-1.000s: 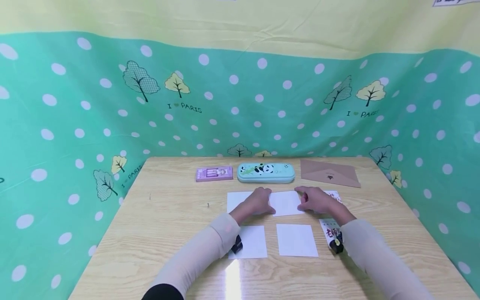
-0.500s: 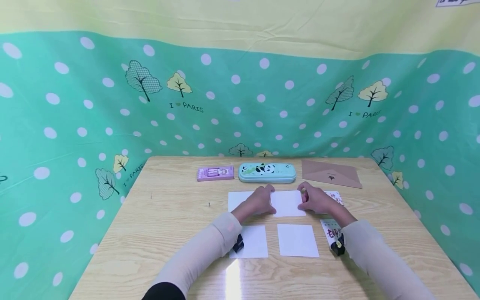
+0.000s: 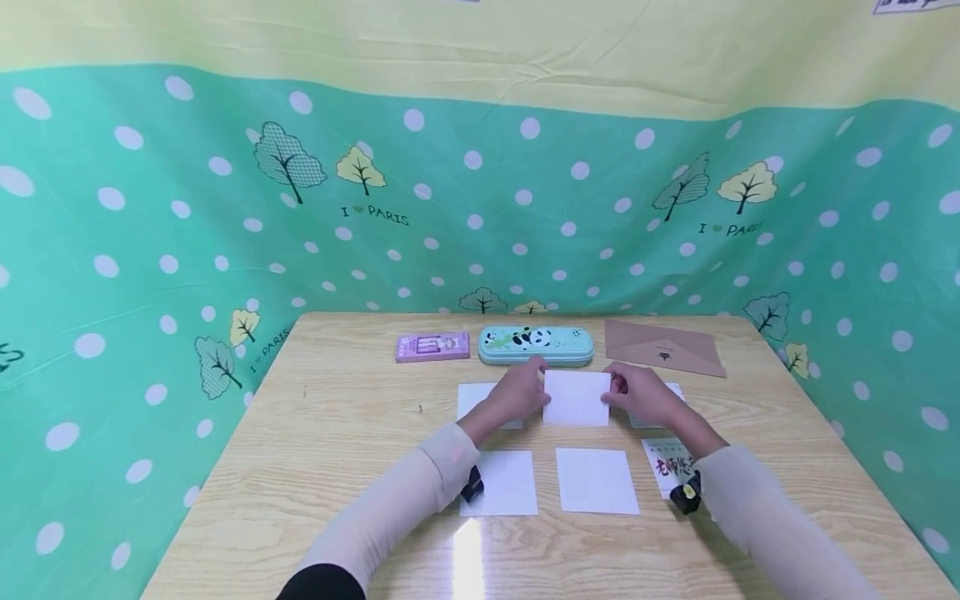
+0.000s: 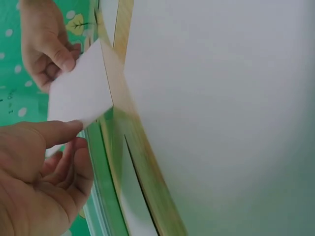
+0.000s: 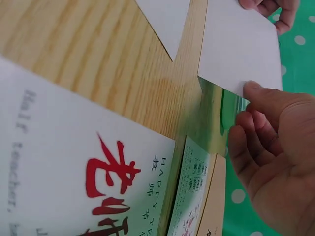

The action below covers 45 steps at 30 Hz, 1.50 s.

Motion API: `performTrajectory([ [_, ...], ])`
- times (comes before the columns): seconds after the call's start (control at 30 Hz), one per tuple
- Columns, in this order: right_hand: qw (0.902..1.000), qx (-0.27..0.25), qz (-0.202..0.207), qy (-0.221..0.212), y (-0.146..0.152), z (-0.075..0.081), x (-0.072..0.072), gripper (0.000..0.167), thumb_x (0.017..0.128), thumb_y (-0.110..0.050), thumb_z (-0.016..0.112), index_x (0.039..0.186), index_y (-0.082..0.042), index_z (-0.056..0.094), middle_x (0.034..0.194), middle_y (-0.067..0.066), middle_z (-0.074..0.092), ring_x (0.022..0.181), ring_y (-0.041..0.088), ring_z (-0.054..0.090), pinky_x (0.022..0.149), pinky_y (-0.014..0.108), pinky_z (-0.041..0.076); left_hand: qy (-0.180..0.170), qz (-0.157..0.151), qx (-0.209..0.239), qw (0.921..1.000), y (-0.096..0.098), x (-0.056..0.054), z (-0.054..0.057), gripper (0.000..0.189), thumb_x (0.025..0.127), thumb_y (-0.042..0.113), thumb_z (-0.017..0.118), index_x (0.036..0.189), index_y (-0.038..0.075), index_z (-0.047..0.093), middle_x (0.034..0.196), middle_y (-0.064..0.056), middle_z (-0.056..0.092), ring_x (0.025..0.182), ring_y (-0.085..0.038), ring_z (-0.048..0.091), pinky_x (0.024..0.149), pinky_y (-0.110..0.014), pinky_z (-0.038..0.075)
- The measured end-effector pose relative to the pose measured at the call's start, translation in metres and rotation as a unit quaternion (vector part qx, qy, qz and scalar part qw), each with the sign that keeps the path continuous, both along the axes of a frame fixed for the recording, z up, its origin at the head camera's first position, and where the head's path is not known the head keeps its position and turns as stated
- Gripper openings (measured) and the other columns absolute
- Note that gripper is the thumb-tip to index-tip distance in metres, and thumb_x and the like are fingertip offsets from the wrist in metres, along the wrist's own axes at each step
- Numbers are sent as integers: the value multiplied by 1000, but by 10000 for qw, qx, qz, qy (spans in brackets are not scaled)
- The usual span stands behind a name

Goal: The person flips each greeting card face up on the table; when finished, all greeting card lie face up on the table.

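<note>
A white card (image 3: 577,398) is raised off the wooden table, tilted, its blank face toward me. My left hand (image 3: 519,392) pinches its left edge, and my right hand (image 3: 642,395) pinches the right edge. Close up in the left wrist view, the left thumb (image 4: 64,132) lies on the face of the card (image 4: 81,93) with fingers curled behind. Likewise the right thumb (image 5: 261,96) presses on the card (image 5: 238,46) in the right wrist view. Below it lies a blank white card (image 3: 597,481). Another blank card (image 3: 510,483) is partly under the left forearm.
Further back are a purple box (image 3: 432,347), a light blue panda pencil case (image 3: 536,345) and a brown envelope (image 3: 664,347). A card with red characters (image 3: 666,467) lies beside the right wrist. One blank card (image 3: 474,400) is partly behind my left hand. A patterned curtain hangs behind.
Both hands have lifted the middle card up from the table, tilting its face toward me. The other cards and the items at the back stay where they were.
</note>
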State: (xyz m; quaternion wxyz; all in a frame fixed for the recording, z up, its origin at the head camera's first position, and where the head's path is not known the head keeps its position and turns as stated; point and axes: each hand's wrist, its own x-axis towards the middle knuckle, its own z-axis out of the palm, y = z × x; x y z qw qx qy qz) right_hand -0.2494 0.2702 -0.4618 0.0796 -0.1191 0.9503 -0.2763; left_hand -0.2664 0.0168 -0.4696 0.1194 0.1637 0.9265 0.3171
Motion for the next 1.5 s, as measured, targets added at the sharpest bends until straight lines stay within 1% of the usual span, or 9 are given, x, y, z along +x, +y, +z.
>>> performTrajectory([
  [0.07, 9999, -24, 26, 117, 0, 1, 0, 11, 98, -21, 68, 102, -12, 64, 80, 1, 58, 74, 16, 53, 63, 27, 45, 134, -11, -19, 9999, -2, -1, 2, 23, 96, 21, 71, 115, 18, 58, 85, 4, 60, 72, -9, 56, 63, -22, 49],
  [0.17, 9994, -338, -26, 93, 3, 1, 1, 11, 100, -23, 65, 93, -15, 65, 76, 1, 60, 71, 17, 54, 64, 28, 46, 362, -98, -11, 9993, -5, -1, 6, 9, 98, 22, 69, 99, 18, 60, 81, 2, 60, 71, -10, 55, 61, -22, 48],
  [0.3, 9944, -1038, -51, -173, 8, 1, 1, 17, 104, -23, 59, 100, -10, 70, 87, 5, 71, 79, 18, 64, 71, 30, 56, 565, -175, 106, 9982, -10, -1, 8, 7, 98, 24, 68, 96, 19, 63, 83, 4, 64, 73, -10, 58, 62, -21, 50],
  [0.5, 9778, -1982, 115, -674, 16, -1, 5, 38, 110, -21, 43, 117, 6, 68, 105, 22, 72, 94, 30, 71, 81, 39, 61, 768, -508, 255, 9954, -19, -3, 6, 7, 97, 18, 68, 101, 19, 74, 98, 4, 75, 86, -6, 66, 77, -19, 54],
  [0.6, 9840, -1661, 142, -631, 17, -5, 6, 36, 109, -26, 47, 113, -2, 72, 99, 15, 73, 89, 26, 70, 77, 36, 60, 844, -744, 201, 9934, -22, -4, 5, 15, 98, 12, 66, 104, 18, 78, 103, 2, 77, 85, -7, 66, 78, -20, 55],
  [0.73, 9946, -880, 232, -498, 12, -11, 5, 18, 102, -27, 62, 109, -15, 74, 90, -1, 71, 79, 18, 64, 67, 29, 55, 562, -843, 20, 9949, -22, -3, 1, 20, 100, 16, 64, 115, 17, 76, 110, 1, 76, 88, -8, 65, 82, -23, 55],
  [0.9, 9973, -366, 447, -446, 5, -19, 4, 41, 97, -18, 69, 136, -12, 62, 90, -2, 64, 78, 17, 58, 67, 27, 50, 89, -884, -324, 9955, -17, -2, -7, 39, 96, 21, 71, 135, 16, 66, 95, 3, 72, 80, -6, 62, 76, -20, 52],
  [1.07, 9979, -147, 461, -432, 1, -20, 3, 51, 96, -18, 70, 145, -12, 56, 90, -2, 61, 81, 15, 56, 71, 27, 48, -51, -875, -448, 9951, -14, -1, -11, 47, 94, 20, 74, 140, 16, 63, 78, 7, 65, 66, -6, 57, 64, -18, 46],
  [1.5, 9980, 197, 293, -524, -4, -20, 4, 48, 94, -20, 72, 140, -15, 62, 77, 0, 58, 69, 15, 51, 63, 28, 42, -314, -697, -882, 9932, -5, 8, -3, 50, 93, 25, 76, 140, 20, 62, 81, 3, 64, 74, -12, 59, 70, -25, 49],
])
